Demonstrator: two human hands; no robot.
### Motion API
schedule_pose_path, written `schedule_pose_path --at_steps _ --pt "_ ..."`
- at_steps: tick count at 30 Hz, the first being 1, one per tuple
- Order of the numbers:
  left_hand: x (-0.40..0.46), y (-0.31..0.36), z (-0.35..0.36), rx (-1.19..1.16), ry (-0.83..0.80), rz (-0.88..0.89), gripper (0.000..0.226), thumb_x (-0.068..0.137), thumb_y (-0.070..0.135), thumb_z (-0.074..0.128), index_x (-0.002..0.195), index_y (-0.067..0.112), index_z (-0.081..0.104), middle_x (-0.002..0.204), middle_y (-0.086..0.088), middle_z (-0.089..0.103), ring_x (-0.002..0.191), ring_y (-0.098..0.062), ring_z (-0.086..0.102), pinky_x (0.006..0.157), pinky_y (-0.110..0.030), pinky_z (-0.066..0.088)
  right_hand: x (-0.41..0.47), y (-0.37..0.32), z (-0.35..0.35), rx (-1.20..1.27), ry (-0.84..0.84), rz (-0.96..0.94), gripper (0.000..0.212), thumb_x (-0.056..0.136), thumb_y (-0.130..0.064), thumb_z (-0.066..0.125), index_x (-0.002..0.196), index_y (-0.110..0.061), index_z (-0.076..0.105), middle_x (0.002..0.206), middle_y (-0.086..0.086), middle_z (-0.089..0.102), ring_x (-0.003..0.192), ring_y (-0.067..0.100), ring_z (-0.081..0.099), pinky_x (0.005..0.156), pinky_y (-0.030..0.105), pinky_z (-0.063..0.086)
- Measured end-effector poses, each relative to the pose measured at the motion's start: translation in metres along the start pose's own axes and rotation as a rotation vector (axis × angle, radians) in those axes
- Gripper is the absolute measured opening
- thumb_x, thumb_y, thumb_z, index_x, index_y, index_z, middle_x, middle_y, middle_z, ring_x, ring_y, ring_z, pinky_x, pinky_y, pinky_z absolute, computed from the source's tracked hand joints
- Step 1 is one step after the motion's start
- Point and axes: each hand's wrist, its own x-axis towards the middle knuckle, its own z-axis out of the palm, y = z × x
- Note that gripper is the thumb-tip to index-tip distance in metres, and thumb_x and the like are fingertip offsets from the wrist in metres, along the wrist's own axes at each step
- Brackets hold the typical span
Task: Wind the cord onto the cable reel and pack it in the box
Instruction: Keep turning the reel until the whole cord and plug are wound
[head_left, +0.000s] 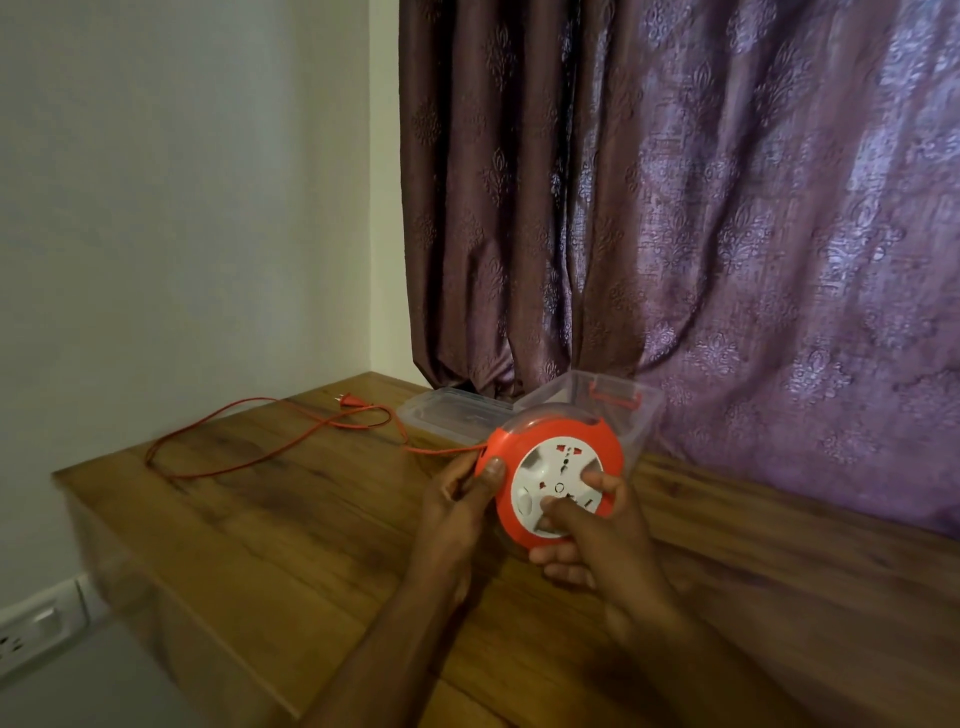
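Observation:
An orange cable reel with a white socket face is held upright above the wooden table. My left hand grips its left rim, thumb on the orange edge. My right hand rests on the white face, fingers pressed into it. The orange cord leaves the reel's left side and trails in loose loops across the table to its plug at the far edge. A clear plastic box with an orange latch stands open behind the reel.
The box's clear lid lies flat to the left of the box. A purple patterned curtain hangs right behind the table. A white wall stands on the left, with a wall socket low down by the table's left edge.

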Motion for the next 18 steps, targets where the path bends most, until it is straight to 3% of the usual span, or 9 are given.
schedule_pose_path --at_steps 5,11,15,18 --pt "-0.001 -0.001 0.002 -0.053 0.008 0.009 0.036 0.085 0.042 0.07 0.112 0.019 0.075 0.115 -0.014 0.076 0.109 -0.036 0.071 0.095 -0.062 0.054 -0.007 0.0 0.006 0.166 -0.02 0.08 0.062 0.082 -0.008 0.071 0.128 -0.028 0.035 0.097 0.017 0.072 0.07 0.029 0.074 0.053 0.03 0.056" --pt "-0.002 0.002 0.005 -0.079 0.036 -0.013 0.033 0.081 0.041 0.07 0.104 0.017 0.077 0.111 -0.015 0.077 0.107 -0.038 0.071 0.095 -0.061 0.054 -0.009 -0.001 0.012 0.24 -0.003 0.089 0.062 0.077 -0.01 0.074 0.125 -0.024 0.037 0.099 0.018 0.072 0.073 0.029 0.074 0.052 0.03 0.055" --pt "0.0 0.005 0.0 -0.134 0.084 -0.022 0.035 0.083 0.037 0.068 0.109 0.015 0.076 0.111 -0.013 0.077 0.105 -0.034 0.073 0.088 -0.05 0.061 -0.002 -0.002 0.004 -0.062 0.052 -0.094 0.038 0.084 -0.014 0.07 0.113 -0.019 0.046 0.091 0.011 0.073 0.059 0.026 0.069 0.049 0.032 0.049" --pt "0.0 0.005 0.0 -0.166 0.104 -0.033 0.042 0.082 0.038 0.071 0.113 0.011 0.074 0.113 -0.015 0.076 0.106 -0.036 0.072 0.088 -0.05 0.06 0.0 -0.001 -0.001 -0.653 0.159 -0.511 0.049 0.083 -0.03 0.07 0.122 -0.036 0.04 0.106 -0.007 0.061 0.087 0.015 0.064 0.069 0.037 0.052"
